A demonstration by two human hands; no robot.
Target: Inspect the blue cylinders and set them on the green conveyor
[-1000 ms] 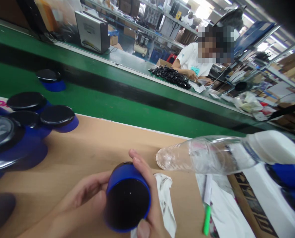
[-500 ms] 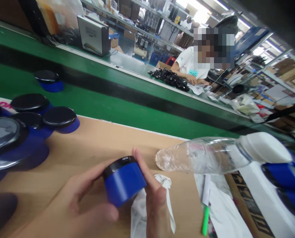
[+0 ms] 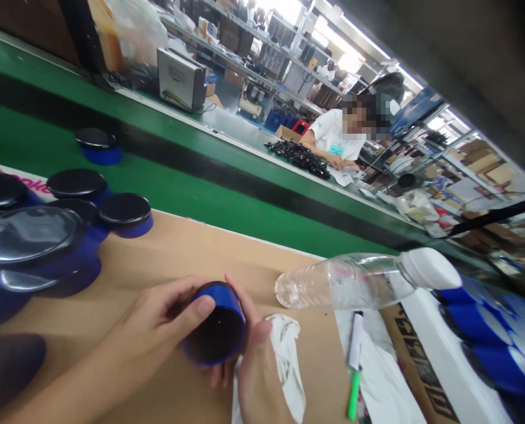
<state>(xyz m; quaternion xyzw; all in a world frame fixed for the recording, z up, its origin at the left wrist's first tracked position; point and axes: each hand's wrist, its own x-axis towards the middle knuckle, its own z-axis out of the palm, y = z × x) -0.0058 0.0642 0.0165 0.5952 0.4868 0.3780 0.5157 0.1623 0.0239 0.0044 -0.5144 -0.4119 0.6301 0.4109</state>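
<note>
A round blue housing (image 3: 218,327) with a dark end face is held between both hands above the tan work surface (image 3: 187,247), its dark face turned toward me. My left hand (image 3: 156,324) grips it from the left, thumb lying over the upper rim. On the other side my right hand (image 3: 256,359) wraps it, with fingers partly hidden behind and below. Beneath and beside the right hand lies a crumpled white cloth (image 3: 286,353). To the right, a clear plastic bottle (image 3: 355,280) with a white cap stands close by.
Several blue housings with black tops (image 3: 125,215) cluster at the left. A pen with a green cap (image 3: 354,377) lies on white paper. More blue parts (image 3: 505,335) fill a white box at right. Across the green conveyor belt (image 3: 227,203), a person (image 3: 335,141) sits by black parts (image 3: 298,156).
Both hands have tilted the blue housing, so its dark end face shows instead of its side with the printed black rim. The camera view has shifted slightly.
</note>
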